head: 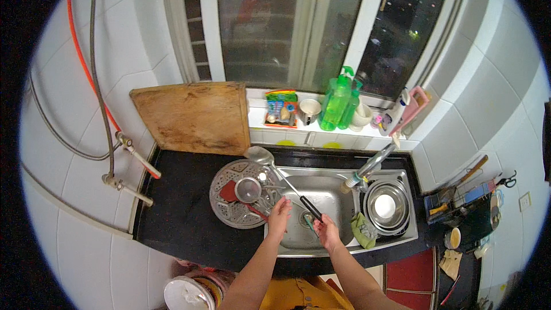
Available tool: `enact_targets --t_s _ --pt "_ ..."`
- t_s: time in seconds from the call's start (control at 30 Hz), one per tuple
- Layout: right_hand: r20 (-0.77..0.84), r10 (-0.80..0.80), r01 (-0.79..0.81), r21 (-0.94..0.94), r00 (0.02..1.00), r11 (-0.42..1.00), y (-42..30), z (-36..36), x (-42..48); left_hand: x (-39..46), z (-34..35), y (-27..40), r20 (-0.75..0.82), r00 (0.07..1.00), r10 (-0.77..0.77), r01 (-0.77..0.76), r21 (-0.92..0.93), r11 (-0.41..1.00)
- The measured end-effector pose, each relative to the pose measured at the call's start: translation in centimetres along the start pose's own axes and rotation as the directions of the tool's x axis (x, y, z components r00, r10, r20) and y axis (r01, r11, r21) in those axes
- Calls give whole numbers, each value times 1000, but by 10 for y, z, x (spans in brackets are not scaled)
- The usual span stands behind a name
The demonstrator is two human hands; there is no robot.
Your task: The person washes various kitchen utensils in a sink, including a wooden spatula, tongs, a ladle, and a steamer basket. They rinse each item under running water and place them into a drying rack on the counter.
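My right hand (328,231) holds the black handle of a metal ladle or wok spatula (287,180) over the sink basin (340,189); its broad metal head points up and left, near the wooden board. A thin green item shows beside the fingers. My left hand (280,215) is raised at the basin's left edge, fingers apart, beside several metal utensils. These lie on a round perforated metal tray (221,213) with a small round strainer (248,190) and a red item (228,191).
A wooden cutting board (193,116) leans at the back left. The faucet (370,165) reaches over the sink's right part, near stacked metal bowls (389,202) and a green cloth (363,230). Green pump bottles (335,105) and a cup (309,110) stand on the windowsill.
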State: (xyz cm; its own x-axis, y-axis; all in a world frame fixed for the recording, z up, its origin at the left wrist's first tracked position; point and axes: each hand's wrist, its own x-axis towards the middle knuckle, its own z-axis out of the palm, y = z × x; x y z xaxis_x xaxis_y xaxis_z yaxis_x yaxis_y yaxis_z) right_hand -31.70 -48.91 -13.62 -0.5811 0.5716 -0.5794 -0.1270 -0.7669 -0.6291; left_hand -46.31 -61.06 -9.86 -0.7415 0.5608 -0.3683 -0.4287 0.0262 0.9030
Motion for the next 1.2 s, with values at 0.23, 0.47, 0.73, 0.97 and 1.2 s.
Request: enact_targets --t_s 0.23,0.47,0.73,0.97,1.2 --pt "-72 -129 132 30 989 991 -14 -36 -33 1 41 -4 25 999 21 -17 -144 989" --pt "-143 -321 332 62 936 941 -39 -66 -50 -10 70 -34 130 986 -102 132 -250 959" --pt "-139 -431 437 12 892 900 -61 -74 -69 -53 129 -53 306 944 -124 228 -334 914" --pt "0 -544 543 -60 839 838 -116 -68 -89 -87 166 -55 313 909 -276 322 -105 941" --pt "138 -633 648 -155 762 746 -160 -86 -98 -119 208 -54 171 897 408 -439 460 772"
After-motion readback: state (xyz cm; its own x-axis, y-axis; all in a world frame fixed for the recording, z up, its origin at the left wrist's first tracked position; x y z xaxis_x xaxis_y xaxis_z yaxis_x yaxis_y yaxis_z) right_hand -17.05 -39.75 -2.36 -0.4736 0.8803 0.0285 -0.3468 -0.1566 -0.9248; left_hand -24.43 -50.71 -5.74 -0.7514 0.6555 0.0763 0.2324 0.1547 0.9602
